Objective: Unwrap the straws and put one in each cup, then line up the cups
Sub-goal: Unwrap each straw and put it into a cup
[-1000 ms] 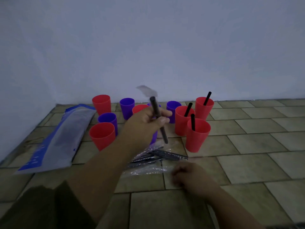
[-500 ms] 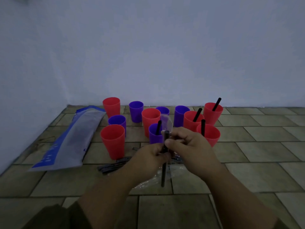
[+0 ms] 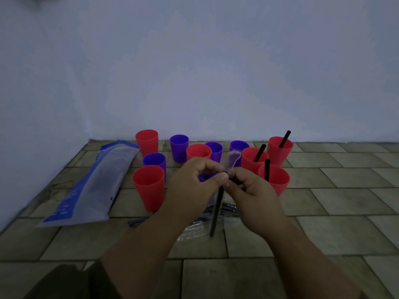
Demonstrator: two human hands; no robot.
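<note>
Both hands meet in front of the cups. My left hand (image 3: 192, 186) and my right hand (image 3: 252, 190) pinch the top end of a black straw (image 3: 217, 210) that hangs downward. A loose flap of clear wrapper (image 3: 234, 157) sticks up above the fingers. Several red and purple cups stand on the tiled floor. Three red cups at the right hold black straws: the near one (image 3: 277, 180), the middle one (image 3: 250, 158) and the far one (image 3: 279, 149). A purple cup (image 3: 203, 177) is mostly hidden behind my hands. Wrapped straws (image 3: 228, 209) lie under my hands.
A long blue and clear plastic bag (image 3: 92, 186) lies on the floor at the left, next to the near red cup (image 3: 149, 186). A pale wall (image 3: 194, 72) stands right behind the cups and along the left. Bare tiles (image 3: 334, 201) stretch to the right.
One second ago my left hand alone held the straw up while the right rested on the floor. Both hands have come together on the straw's top end, and the wrapper flap now stands above the fingers.
</note>
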